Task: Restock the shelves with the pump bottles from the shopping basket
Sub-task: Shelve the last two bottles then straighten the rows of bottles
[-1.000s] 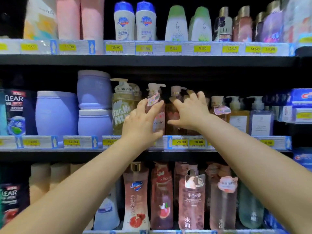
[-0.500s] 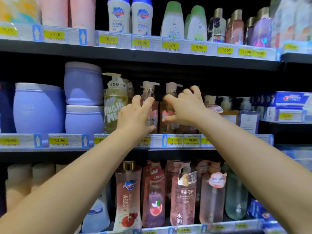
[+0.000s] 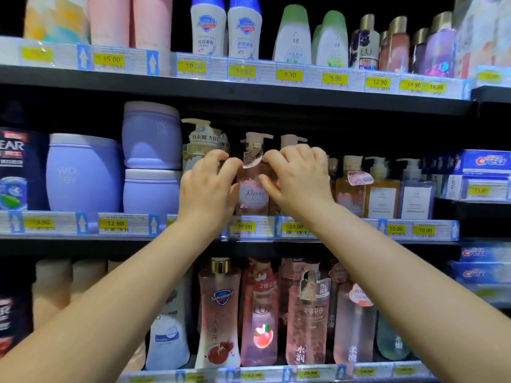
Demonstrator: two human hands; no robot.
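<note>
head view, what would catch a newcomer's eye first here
Dead centre, the left hand and right hand grip a pink pump bottle from either side on the middle shelf. Left of it stand big lavender tubs, two of them stacked. Yellow price tags run along every shelf edge.

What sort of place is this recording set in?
Probably a shop's toiletries aisle: shelves edged with yellow price tags, rows of pump bottles, boxed toothpaste. The left hand and right hand hold a pink bottle on the middle shelf.
</note>
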